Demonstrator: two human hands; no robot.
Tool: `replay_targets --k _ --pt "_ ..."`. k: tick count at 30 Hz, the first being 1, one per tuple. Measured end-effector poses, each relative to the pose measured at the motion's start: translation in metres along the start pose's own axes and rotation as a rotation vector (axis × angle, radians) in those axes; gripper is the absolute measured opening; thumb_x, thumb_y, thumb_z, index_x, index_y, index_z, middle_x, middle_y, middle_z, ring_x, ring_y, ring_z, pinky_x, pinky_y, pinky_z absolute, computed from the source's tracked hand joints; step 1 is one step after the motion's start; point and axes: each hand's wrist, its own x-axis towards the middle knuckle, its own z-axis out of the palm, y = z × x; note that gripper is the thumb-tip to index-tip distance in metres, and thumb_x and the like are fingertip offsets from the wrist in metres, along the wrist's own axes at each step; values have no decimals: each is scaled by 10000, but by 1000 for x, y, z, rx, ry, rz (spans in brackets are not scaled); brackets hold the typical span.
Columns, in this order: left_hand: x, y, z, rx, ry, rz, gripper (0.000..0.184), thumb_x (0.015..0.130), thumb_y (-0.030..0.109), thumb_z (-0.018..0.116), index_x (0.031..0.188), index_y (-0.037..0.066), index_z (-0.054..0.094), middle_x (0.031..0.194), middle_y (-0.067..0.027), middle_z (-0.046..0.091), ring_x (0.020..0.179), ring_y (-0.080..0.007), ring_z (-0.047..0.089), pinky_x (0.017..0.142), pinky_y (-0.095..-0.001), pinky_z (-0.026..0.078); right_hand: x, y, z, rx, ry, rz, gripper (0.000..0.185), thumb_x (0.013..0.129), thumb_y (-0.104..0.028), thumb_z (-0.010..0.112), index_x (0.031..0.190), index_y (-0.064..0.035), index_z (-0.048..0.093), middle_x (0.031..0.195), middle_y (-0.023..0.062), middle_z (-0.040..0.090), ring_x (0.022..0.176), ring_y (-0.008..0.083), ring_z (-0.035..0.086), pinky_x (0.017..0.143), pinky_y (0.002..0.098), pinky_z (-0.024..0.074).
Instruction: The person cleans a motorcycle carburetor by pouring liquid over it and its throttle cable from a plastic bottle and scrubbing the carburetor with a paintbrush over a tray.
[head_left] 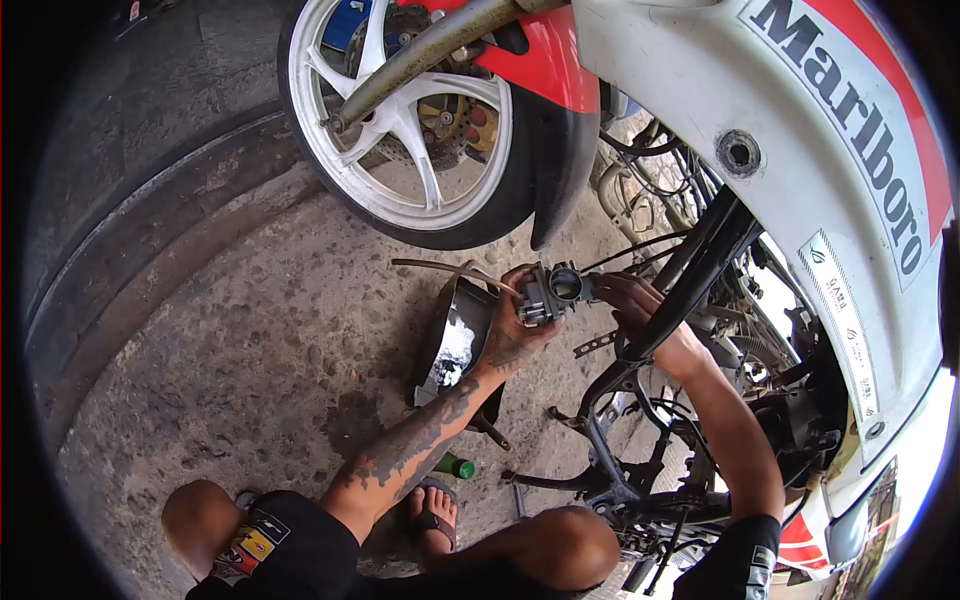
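Note:
My left hand (515, 335) is wrapped round a metal carburetor (540, 298), holding it up beside the motorcycle's frame. The carburetor's round dark bore (567, 283) faces up toward me. A thin brown hose (440, 267) sticks out to the left by my left fingers. From the right, past a black frame tube (690, 275), my right hand (637, 302) reaches in. Its fingers are closed at the carburetor's right end, and their tips are partly hidden. Below my left hand stands a dark container (428, 365) with a shiny, light-reflecting inside.
The motorcycle's white front wheel (427, 160) and red fender (545, 65) are above. A white fairing (700, 90) fills the upper right. Frame parts and a black stand (550, 482) lie below right. A green bottle (457, 466) is near my foot on rough concrete (220, 340).

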Motion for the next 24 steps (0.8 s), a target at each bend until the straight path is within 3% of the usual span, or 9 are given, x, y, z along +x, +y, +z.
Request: replay_targets --k 1,5,7,8,12,15,19,21,24 --pt "-1 3 0 3 0 -1 749 705 47 725 1311 56 285 1211 -90 427 1128 -162 456 942 -290 415 12 5 4 -40 7 -112 616 626 -39 710 1208 -51 509 1233 169 489 1130 284 506 937 391 437" --pt "-1 11 1 35 -2 12 751 687 47 732 1302 49 301 1212 -95 428 1113 -165 468 943 -293 416 53 6 -3 -254 -33 -53 552 624 -149 747 1130 -40 555 1098 164 564 1052 290 557 899 409 449" --pt "2 14 0 44 1 26 754 680 48 735 1300 49 305 1208 -94 428 1105 -165 471 940 -293 417 67 19 2 -303 -481 177 537 609 -263 771 1070 -56 589 949 134 622 941 307 603 829 419 470" --pt "2 15 -2 90 8 44 758 676 50 739 1299 49 307 1207 -94 428 1099 -164 473 935 -293 420 66 31 12 -211 -552 244 458 587 -313 776 964 -95 635 799 111 650 839 312 634 759 417 480" --pt "5 17 -4 108 23 9 774 667 77 767 1293 47 312 1205 -98 434 1085 -164 478 916 -296 433 74 34 13 -46 -601 347 273 595 -279 725 797 -117 640 691 122 643 754 307 641 690 438 480" --pt "8 18 3 186 76 57 698 695 116 782 1229 44 338 1154 -102 479 1024 -157 520 850 -285 476 70 26 17 -126 -494 390 305 595 -269 730 849 -128 634 671 131 634 740 317 640 678 449 477" --pt "5 32 16 -240 290 -261 480 778 173 738 1080 46 386 1017 -73 550 882 -130 579 692 -252 541 68 17 24 -294 -320 422 342 640 -288 730 910 -116 608 711 146 640 774 324 637 704 457 472" --pt "1 25 16 -188 281 -406 621 789 239 725 1253 74 348 1119 -97 535 994 -192 588 759 -344 567 68 22 8 -98 -511 292 348 727 -316 702 962 -87 587 764 156 646 816 328 635 731 462 467" --pt "-5 1 15 -301 315 -432 593 759 299 756 1203 75 432 1035 -83 576 889 -177 626 739 -332 577 73 38 -5 106 -706 370 384 811 -327 655 1060 -57 545 854 155 650 865 337 620 778 435 458"
